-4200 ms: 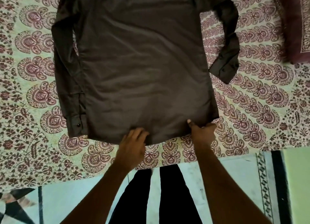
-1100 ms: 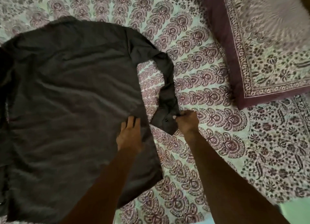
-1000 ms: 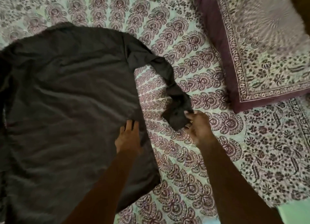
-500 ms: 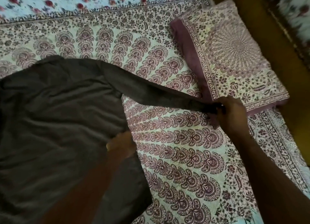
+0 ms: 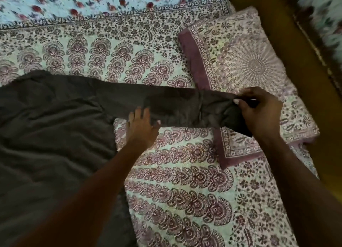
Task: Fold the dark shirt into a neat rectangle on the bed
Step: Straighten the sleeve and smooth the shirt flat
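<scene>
The dark brown cotton shirt lies spread over the left side of the bed, on the maroon-and-cream block-printed bedsheet. Its long sleeve is stretched out to the right, reaching over the edge of the matching maroon-bordered printed pillow. The right hand pinches the cuff end between thumb and fingers (the cloth bunches there). The left hand lies open, fingers flat on the sleeve's lower edge, gripping nothing.
</scene>
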A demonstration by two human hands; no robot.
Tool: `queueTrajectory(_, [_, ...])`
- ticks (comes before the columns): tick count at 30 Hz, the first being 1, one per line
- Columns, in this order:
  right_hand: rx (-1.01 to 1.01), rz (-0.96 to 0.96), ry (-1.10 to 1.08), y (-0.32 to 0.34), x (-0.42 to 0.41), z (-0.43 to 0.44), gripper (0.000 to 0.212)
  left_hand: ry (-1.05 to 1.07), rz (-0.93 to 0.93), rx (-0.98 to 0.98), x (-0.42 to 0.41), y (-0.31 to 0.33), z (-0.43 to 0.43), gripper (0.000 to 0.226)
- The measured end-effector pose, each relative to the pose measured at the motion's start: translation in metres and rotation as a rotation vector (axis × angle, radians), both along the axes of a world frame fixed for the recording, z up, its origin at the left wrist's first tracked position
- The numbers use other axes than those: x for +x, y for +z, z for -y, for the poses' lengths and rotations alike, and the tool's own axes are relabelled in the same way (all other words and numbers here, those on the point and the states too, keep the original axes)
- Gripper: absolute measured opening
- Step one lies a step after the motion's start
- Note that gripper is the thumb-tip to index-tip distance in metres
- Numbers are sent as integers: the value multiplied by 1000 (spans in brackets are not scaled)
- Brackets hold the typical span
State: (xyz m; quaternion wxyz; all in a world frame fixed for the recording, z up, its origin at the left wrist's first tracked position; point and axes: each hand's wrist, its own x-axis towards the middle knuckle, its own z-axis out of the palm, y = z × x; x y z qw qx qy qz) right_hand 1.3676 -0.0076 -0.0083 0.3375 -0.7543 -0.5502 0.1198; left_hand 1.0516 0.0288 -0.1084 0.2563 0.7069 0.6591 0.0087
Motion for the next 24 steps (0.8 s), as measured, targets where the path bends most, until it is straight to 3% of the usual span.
queueTrajectory(10, [-11,-33,5,-21,64,-74,20,85,-18,-78,36,-38,-54,71])
queueTrajectory(17, [-172,124,-28,-48,72,-83,17,98,19,-182,41,-63,-66,71])
queueTrajectory(20, [-194,368,-48,-49,45,-80,33,101,84,-190,41,-66,-69,70])
queueTrajectory(22, [-179,528,138,-52,12,-76,46,128,164,-182,37,-67,-69,63])
queueTrajectory(24, [-230,631,389,-66,-14,-71,46,136,285,-163,27,-65,-68,57])
